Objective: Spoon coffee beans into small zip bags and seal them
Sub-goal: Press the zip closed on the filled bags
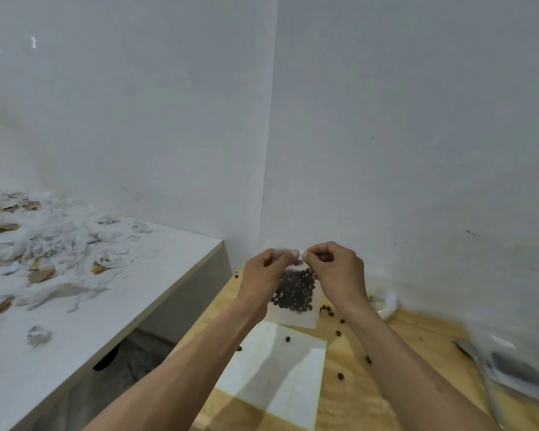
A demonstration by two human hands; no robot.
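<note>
Two hands held up a small bag of coffee beans to seal it.

Nearest, a flat white sheet lay on the wooden table among loose beans. Above it, the left hand and right hand pinched the top edge of the zip bag, fingers clamped on it. An incomplete seal could spill beans.

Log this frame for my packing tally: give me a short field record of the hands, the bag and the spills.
left hand: pinches bag's top edge
right hand: pinches same edge
zip bag: held upright above wooden table, part-filled with coffee beans
seal: cannot tell if closed
loose beans: scattered on table
spoon: lying at right, untouched
</note>
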